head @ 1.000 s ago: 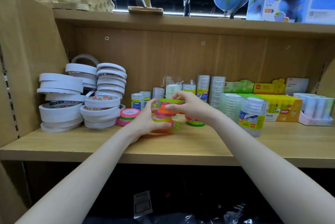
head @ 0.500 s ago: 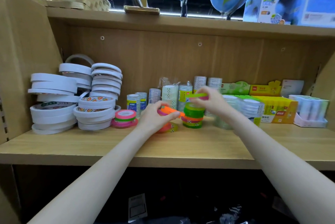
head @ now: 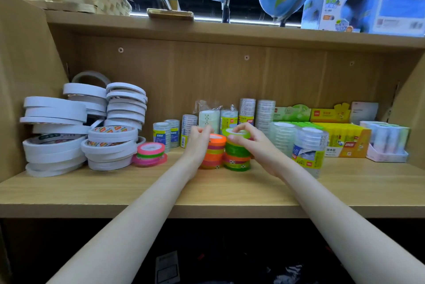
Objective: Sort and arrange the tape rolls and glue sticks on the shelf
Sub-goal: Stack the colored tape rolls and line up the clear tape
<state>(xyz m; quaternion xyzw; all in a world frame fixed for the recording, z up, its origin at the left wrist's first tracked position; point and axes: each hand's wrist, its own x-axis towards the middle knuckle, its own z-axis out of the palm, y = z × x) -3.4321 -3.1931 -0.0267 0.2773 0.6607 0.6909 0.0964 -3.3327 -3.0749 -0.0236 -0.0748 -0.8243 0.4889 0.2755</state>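
Two short stacks of neon tape rolls stand side by side mid-shelf: an orange-topped stack (head: 215, 151) and a green-topped stack (head: 237, 156). My left hand (head: 198, 143) presses against the left side of the orange stack, its fingers curled on the edge of the top orange roll (head: 218, 139). My right hand (head: 251, 144) reaches in from the right, with fingertips pinching the top green roll (head: 236, 133). A smaller pink and green stack (head: 150, 153) lies to the left. Yellow glue stick boxes (head: 350, 140) stand at the right.
Tall piles of white tape rolls (head: 55, 138) fill the left end of the wooden shelf (head: 207, 194). Sleeves of clear tape (head: 309, 148) stand close by my right wrist, with more behind the stacks. A pink tray of glue sticks (head: 388, 143) is far right.
The orange roll that my left hand held tilted now lies flat on its stack. My right hand has set the green roll down onto the green stack.
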